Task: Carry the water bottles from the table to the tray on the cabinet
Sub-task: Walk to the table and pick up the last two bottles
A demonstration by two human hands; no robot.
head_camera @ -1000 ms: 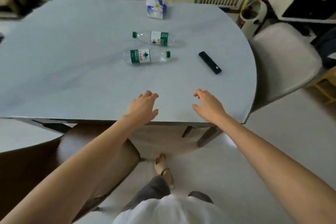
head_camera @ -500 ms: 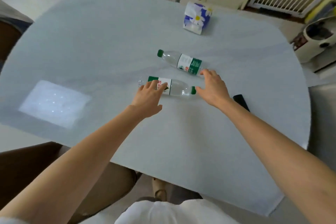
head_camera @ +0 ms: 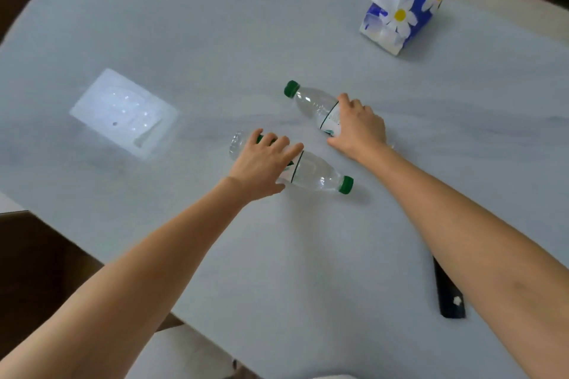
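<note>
Two clear water bottles with green caps and green-white labels lie on their sides on the pale grey table [head_camera: 200,18]. The near bottle [head_camera: 315,172] points its cap to the right; my left hand [head_camera: 261,163] lies over its label with fingers curled across it and the thumb on the near side. The far bottle [head_camera: 309,101] points its cap to the upper left; my right hand [head_camera: 358,129] covers its lower half and wraps it. Both bottles still rest on the tabletop. No tray or cabinet is in view.
A blue and white tissue pack with daisy print [head_camera: 400,12] stands at the far right of the table. A black remote [head_camera: 448,295] lies near the right edge, partly under my right forearm. A bright reflected light patch [head_camera: 123,111] sits left of the bottles.
I have leaned further over the table. Both hands moved forward from beside the bottles onto them, the left over the near bottle's label, the right over the far bottle's lower half.
</note>
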